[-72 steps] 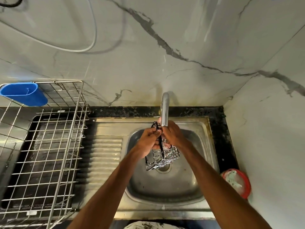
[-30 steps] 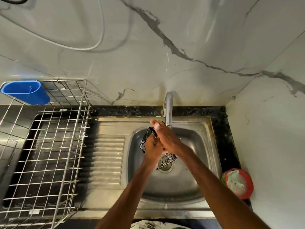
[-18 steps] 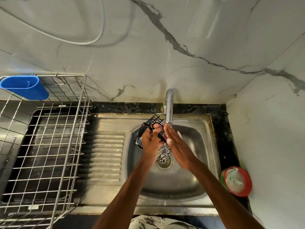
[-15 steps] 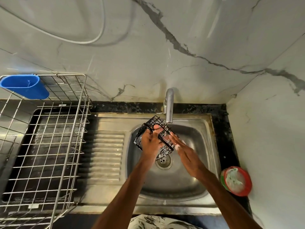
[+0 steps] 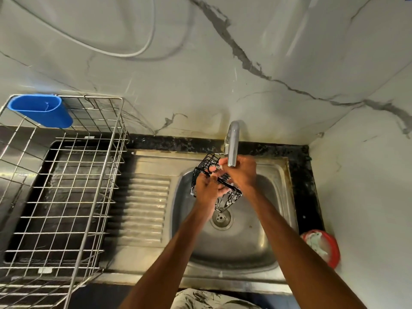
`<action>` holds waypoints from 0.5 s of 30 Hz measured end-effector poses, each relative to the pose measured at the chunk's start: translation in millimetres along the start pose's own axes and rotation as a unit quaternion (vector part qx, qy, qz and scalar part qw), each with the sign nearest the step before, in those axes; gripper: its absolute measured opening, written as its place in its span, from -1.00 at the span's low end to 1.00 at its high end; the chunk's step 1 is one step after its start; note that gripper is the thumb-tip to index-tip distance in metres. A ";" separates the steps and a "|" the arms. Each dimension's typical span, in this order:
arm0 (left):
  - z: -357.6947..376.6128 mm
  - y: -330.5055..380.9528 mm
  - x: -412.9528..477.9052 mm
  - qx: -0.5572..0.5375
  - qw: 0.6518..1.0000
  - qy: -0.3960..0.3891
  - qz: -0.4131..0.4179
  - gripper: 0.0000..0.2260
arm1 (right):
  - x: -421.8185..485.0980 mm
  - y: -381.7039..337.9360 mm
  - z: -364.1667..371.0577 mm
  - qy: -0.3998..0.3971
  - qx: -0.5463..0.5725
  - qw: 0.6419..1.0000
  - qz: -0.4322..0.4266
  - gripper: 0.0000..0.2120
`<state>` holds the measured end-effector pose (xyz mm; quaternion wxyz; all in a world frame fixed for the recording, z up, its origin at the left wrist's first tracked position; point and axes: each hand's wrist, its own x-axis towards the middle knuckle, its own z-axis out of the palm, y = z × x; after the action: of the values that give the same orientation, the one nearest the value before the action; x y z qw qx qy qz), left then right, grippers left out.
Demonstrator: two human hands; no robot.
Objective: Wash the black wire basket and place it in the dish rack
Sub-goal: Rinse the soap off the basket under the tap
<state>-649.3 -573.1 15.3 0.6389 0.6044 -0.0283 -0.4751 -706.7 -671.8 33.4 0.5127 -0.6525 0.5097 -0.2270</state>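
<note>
Fingers [image 5: 205, 181] of your left hand [image 5: 207, 192] grip the basket [image 5: 230, 198] from the side; your right hand [image 5: 243, 173] curls over its top wires, just under the tap [image 5: 233, 139], above the sink [image 5: 245, 246] drain. Turn it slowly, wetting every wire. Dish rack [image 5: 66, 186] sits well left of your knuckles, marble wall [image 5: 200, 97] beyond.

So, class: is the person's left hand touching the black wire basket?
Touching. The head view shows the left hand with fingers curled round wires of the black wire basket, holding it over the sink under the faucet.
</note>
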 end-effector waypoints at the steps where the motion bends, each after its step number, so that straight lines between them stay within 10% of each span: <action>1: 0.0 1.6 1.9 0.003 1.000 0.002 0.006 -0.79 | -1.6 3.0 2.0 0.001 0.003 1.000 -0.016 -0.88; 15: -11.0 -6.6 12.8 -0.022 0.999 0.030 -0.029 -0.90 | -48.6 42.9 -3.3 -0.162 -0.389 0.875 -0.238 -0.38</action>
<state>-639.3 -571.9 0.2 0.6384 0.6048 0.0187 -0.4757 -746.3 -627.7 6.9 0.2235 -0.9286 0.2958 -0.0165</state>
